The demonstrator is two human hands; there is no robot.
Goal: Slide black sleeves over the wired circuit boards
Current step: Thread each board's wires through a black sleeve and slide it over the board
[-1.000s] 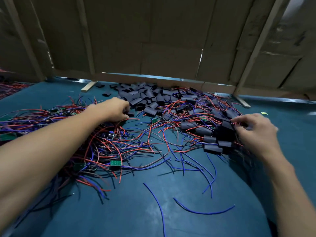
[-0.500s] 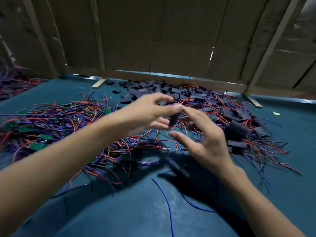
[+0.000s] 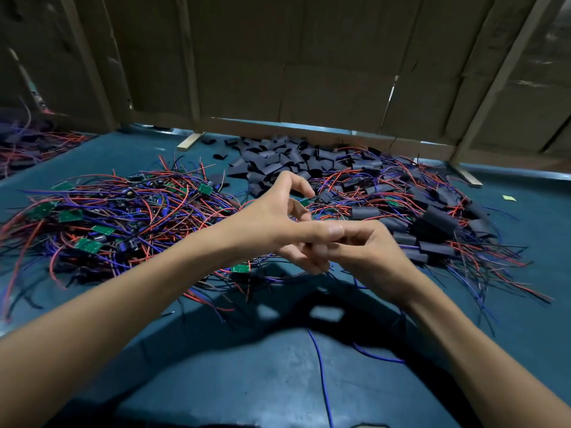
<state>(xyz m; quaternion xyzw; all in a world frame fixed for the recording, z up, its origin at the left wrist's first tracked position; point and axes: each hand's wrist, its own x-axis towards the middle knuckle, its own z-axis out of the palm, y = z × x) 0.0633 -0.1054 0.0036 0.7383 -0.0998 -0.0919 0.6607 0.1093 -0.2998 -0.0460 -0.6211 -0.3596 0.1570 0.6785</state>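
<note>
Brown cardboard panels (image 3: 324, 57) with pale wooden battens stand as a wall behind a teal work table (image 3: 247, 381).

At the far left edge a small heap of red and blue wires (image 3: 27, 146) lies apart from the rest. Nearer, on the left half of the table, a large tangle of green circuit boards with red and blue wires (image 3: 102, 217) is spread; one green board (image 3: 240, 268) lies at its near edge, just below the hands.

The left hand (image 3: 278, 223) is raised above the table in the middle. Its index finger is curved upward, its thumb points to the right, and its lower fingers are curled against the right hand (image 3: 367, 251), whose fingers are bent inward and touch them. I cannot tell whether either hand holds something; no sleeve or board is visible between the fingers.

Behind the hands a pile of flat black sleeves (image 3: 284, 162) lies near the cardboard wall. To the right, boards already covered by black sleeves (image 3: 432, 223) are heaped with their wires spreading out. A loose blue wire (image 3: 321, 372) lies in front.
</note>
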